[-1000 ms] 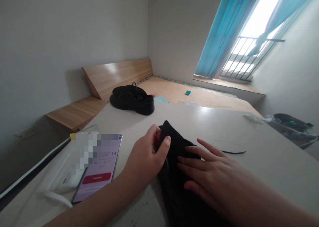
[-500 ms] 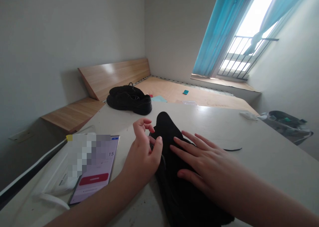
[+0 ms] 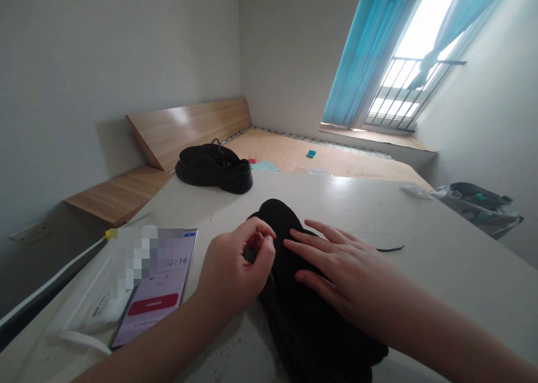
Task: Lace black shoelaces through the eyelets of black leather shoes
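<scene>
A black shoe (image 3: 319, 338) lies on the table in front of me, its rounded tongue (image 3: 275, 218) pointing away. My right hand (image 3: 336, 265) rests flat on the shoe's dark upper side, fingers spread. At the left edge of the tongue, my left hand (image 3: 241, 260) has its fingers curled, with thumb and forefinger brought together. Whatever is between them, if anything, is too small or dark to make out. A thin black lace end (image 3: 390, 249) sticks out on the table beyond my right hand. Another black shoe (image 3: 214, 167) sits farther back on the left.
To the left, a phone (image 3: 155, 304) with a lit screen lies beside a clear plastic packet (image 3: 79, 310) on the white table (image 3: 441, 271). Behind are a wooden bed board (image 3: 286, 145) and headboard (image 3: 189, 125). A bag-lined bin (image 3: 479, 209) stands at right.
My left hand's raised fingers have curled down, and the thumb and forefinger have come together. The shoe's tongue tip sits slightly lower. My right hand remains flat on the shoe.
</scene>
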`<move>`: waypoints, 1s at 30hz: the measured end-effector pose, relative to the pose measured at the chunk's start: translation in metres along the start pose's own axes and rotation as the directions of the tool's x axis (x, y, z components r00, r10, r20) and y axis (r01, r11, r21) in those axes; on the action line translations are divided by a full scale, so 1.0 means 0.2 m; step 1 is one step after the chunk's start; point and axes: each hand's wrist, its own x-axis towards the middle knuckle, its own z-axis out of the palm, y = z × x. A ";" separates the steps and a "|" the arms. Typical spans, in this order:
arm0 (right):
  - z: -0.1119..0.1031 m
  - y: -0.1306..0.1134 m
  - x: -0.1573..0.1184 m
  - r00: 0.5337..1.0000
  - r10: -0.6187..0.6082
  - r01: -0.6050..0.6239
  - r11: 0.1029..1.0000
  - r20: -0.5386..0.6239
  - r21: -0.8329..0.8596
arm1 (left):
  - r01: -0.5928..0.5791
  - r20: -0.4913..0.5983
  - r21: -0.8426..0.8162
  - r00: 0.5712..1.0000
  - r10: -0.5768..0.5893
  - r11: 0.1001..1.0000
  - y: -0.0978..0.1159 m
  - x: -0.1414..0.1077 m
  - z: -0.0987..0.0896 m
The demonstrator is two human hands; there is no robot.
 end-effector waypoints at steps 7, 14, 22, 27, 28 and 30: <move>-0.09 0.12 -0.07 0.995 -0.005 0.051 0.887 -0.101 0.458 | -0.041 0.087 0.057 0.996 0.036 0.998 0.02 0.00 0.01; 0.16 0.55 -0.22 0.902 0.431 -0.425 0.889 -0.002 0.171 | -0.067 0.112 0.049 0.992 0.061 0.997 0.02 -0.01 0.02; 0.42 0.62 -0.25 0.911 0.407 -0.361 0.865 -0.068 0.348 | -0.091 0.147 0.054 0.986 0.082 0.994 0.02 -0.01 0.02; 0.31 0.58 -0.20 0.870 0.479 -0.304 0.709 -0.118 0.637 | -0.084 0.158 0.053 0.985 0.075 0.995 0.02 -0.01 0.02; 0.26 0.57 -0.19 0.855 0.500 -0.277 0.662 -0.136 0.696 | -0.083 0.159 0.052 0.985 0.074 0.995 0.02 -0.01 0.02; 0.14 0.52 -0.18 0.831 0.526 -0.196 0.579 -0.179 0.792 | -0.080 0.161 0.049 0.984 0.071 0.996 0.02 -0.01 0.02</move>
